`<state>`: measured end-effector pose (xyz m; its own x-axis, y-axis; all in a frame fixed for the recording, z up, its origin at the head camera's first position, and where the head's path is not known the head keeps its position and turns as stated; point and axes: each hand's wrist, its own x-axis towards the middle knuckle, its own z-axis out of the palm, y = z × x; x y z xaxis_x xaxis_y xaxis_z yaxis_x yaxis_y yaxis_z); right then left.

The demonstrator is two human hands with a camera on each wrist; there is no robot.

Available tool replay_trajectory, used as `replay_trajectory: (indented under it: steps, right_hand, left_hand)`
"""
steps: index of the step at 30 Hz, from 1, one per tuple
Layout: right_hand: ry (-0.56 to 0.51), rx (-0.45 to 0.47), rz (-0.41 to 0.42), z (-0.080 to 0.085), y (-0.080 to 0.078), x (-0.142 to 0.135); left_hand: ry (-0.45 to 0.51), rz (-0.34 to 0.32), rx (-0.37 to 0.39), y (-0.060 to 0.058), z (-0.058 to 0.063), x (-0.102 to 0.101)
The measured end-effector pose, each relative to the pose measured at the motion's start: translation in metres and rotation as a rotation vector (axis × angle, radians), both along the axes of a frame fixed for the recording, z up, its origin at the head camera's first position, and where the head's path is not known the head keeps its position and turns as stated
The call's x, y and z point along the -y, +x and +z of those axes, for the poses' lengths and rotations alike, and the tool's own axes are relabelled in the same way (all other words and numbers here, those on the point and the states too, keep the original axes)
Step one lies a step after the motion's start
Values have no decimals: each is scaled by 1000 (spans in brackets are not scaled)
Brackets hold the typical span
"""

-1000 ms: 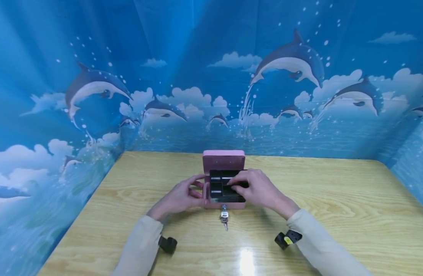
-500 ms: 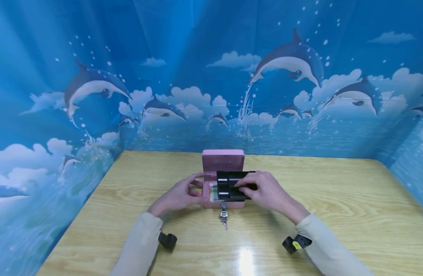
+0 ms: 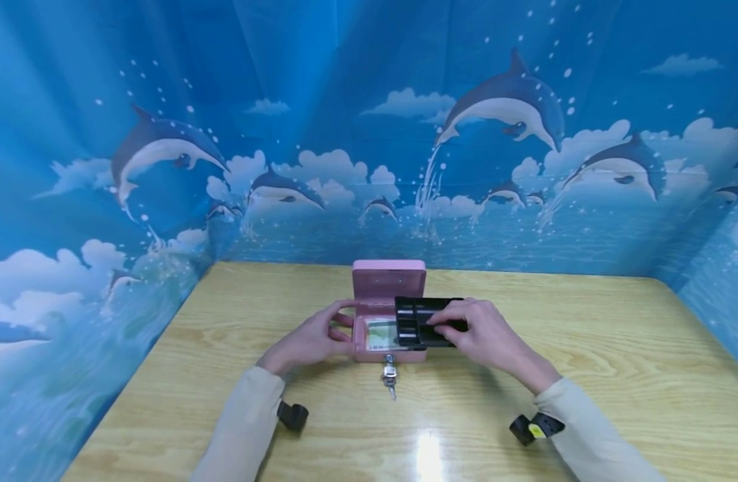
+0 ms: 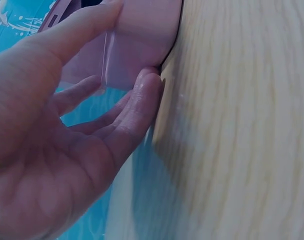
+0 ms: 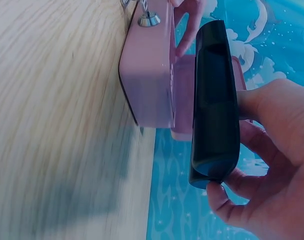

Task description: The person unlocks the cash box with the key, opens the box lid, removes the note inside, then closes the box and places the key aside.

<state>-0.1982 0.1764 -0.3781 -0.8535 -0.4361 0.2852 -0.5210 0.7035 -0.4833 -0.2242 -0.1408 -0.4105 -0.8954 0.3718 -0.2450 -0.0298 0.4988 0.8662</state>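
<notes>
A pink metal cash box (image 3: 369, 357) stands on the table with its lid (image 3: 389, 266) raised at the back. My left hand (image 3: 311, 343) grips the box's left side, its thumb and fingers spread along that wall (image 4: 142, 40). With my right hand (image 3: 488, 338) I pinch a black compartment tray (image 3: 407, 321) by its inner divider and right end. The tray is above the box's right half, jutting past the right wall; in the right wrist view its underside (image 5: 214, 105) is clear of the rim. Inside the box lies a greenish banknote (image 3: 381, 333), partly covered by the tray.
Keys (image 3: 390, 375) hang from the lock on the box's front. The wooden table (image 3: 585, 348) reaches back to a blue dolphin-print curtain (image 3: 320, 134). Black wrist cameras (image 3: 293, 416) are strapped on both sleeves.
My right hand has lifted the tray out of the box and carried it to the right. The banknote beneath has come into view. My left hand keeps its place on the box.
</notes>
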Motion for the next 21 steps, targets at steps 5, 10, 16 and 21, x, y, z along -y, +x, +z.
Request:
replay_trajectory:
  steps: [5, 10, 16, 21]
  right_hand:
    - [3, -11, -12, -1, 1, -8]
    - [4, -32, -6, -3, 1, -19]
    - [14, -64, -14, -4, 0, -31]
    - [16, -72, -16, -5, -2, -41]
  left_hand:
    - [7, -29, -9, 0, 1, 1]
    - [2, -33, -14, 0, 1, 1]
    - [1, -25, -10, -1, -1, 1]
    - [4, -27, -2, -2, -1, 1]
